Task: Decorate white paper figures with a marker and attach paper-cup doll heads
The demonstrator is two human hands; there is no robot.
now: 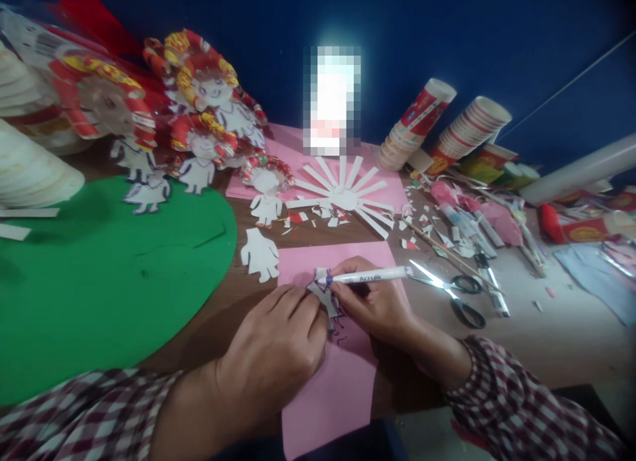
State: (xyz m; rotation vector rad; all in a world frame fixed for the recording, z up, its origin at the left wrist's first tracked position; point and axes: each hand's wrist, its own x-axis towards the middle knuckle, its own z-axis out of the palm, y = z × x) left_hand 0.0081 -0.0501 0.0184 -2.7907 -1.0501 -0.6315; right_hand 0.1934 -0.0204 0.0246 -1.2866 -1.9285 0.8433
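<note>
A small white paper doll cutout lies on a pink sheet of paper, its edges partly outlined in purple. Gripped in my right hand is a white acrylic marker, its purple tip at the doll's neckline. My left hand is closed, knuckles up, over the doll's left side; its fingertips are hidden, apparently pressing the cutout down. Purple strokes mark the pink sheet beside the doll. A plain white doll cutout rests just beyond my left hand.
Finished dolls with red and yellow rings stand at the back left, near a green round board. White strips fan out from a paper disc. Open scissors, paper scraps and stacked paper cups are to the right.
</note>
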